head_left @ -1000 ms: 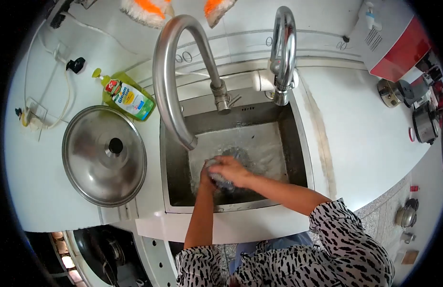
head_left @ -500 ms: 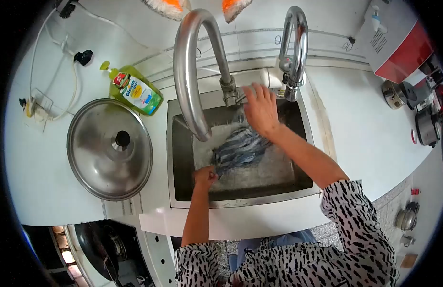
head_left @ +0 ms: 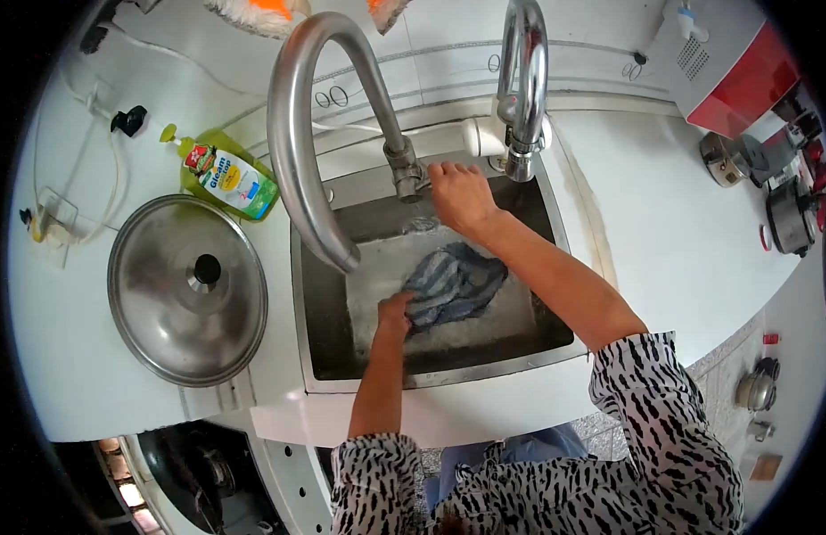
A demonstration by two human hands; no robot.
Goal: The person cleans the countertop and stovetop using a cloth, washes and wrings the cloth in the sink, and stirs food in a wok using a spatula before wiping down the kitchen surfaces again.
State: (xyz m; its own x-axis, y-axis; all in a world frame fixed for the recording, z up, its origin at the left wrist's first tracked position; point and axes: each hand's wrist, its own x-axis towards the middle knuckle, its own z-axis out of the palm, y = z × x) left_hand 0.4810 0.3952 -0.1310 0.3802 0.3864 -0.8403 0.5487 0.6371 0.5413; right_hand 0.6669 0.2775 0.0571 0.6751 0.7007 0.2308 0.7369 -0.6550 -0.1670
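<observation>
In the sink (head_left: 439,374) lies a wet, grey-blue striped cloth (head_left: 457,281), bunched up on the wet sink bottom. My left hand (head_left: 395,312) is closed on the cloth's left edge, its fingertips partly hidden. At the back of the sink, my right hand (head_left: 464,196) has its fingers curled at the base of the large brushed-metal faucet (head_left: 292,134), around its small lever, which the fingers mostly cover. The faucet's spout hangs over the left part of the sink.
A second, chrome faucet (head_left: 524,89) stands behind my right hand. Left of the sink are a green soap bottle (head_left: 230,178) and a large metal lid (head_left: 176,312). Pots (head_left: 729,160) and a red-and-white appliance (head_left: 743,80) stand at the right. A wok (head_left: 181,473) shows lower left.
My right hand has gone from spread fingers above the faucet base to curled fingers at its lever. The cloth has settled and spread, and my left hand has moved up along it.
</observation>
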